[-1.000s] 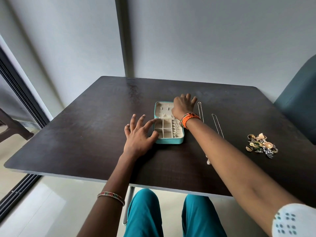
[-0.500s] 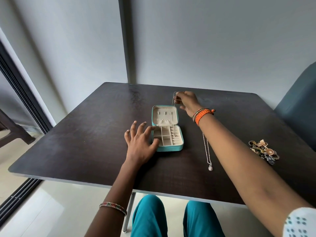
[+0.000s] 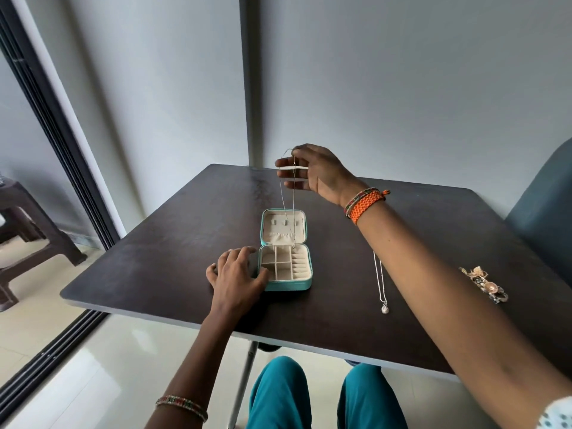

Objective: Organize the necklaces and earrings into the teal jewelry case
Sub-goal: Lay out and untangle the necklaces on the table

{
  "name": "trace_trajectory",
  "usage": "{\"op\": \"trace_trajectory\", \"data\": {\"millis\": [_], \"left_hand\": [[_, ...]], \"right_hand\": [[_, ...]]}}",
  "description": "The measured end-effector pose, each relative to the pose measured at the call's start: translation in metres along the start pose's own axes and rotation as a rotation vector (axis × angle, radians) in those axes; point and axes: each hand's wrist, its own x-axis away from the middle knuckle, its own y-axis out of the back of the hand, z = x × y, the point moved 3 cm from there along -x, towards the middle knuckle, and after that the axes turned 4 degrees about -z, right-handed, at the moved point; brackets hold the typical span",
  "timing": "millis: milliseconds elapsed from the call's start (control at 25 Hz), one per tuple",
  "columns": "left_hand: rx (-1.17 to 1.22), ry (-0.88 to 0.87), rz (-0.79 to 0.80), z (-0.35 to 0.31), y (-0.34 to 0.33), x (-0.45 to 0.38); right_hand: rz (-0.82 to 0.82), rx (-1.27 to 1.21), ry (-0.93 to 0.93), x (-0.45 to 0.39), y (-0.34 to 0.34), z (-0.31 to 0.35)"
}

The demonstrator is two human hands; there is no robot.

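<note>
On the dark table [image 3: 154, 267], the teal jewelry case [image 3: 286, 284] lies open, lid flat behind the tray; no readable writing anywhere. Left of the case, the left hand [image 3: 236, 278] rests with fingers loosely spread, holding nothing, thumb touching the case's left wall. Above the case, the right hand [image 3: 315, 171] pinches one thin chain necklace [image 3: 282, 193], its loop hanging down onto the lid pocket. Right of the case, apart from it, a second necklace [image 3: 381, 289] with pendant lies on bare tabletop. Far right of the case, near the table edge, an earring cluster [image 3: 484, 283], count unclear. Necklaces: two.
</note>
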Motion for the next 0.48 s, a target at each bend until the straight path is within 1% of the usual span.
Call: {"op": "trace_trajectory", "data": {"millis": [80,160,200,280,320,400,480], "left_hand": [[-0.013,0.004,0.035,-0.001,-0.001,0.001],[0.026,0.017,0.011,-0.004,0.002,0.000],[0.105,0.023,-0.029,-0.007,0.006,-0.002],[0.397,0.022,-0.102,-0.021,0.025,-0.012],[0.545,0.008,-0.106,-0.031,0.036,-0.020],[0.731,-0.026,-0.024,-0.058,0.055,-0.033],[0.834,-0.060,0.146,-0.084,0.060,-0.038]], "right_hand": [[0.034,0.019,0.055,0.007,-0.012,0.019],[0.062,0.040,0.088,0.014,-0.019,0.036],[0.080,0.056,0.099,0.017,-0.022,0.043],[0.116,0.100,0.111,0.025,-0.026,0.052],[0.130,0.114,0.118,0.029,-0.029,0.055],[0.147,0.142,0.168,0.038,-0.034,0.057],[0.144,0.185,0.246,0.045,-0.036,0.058]]}}
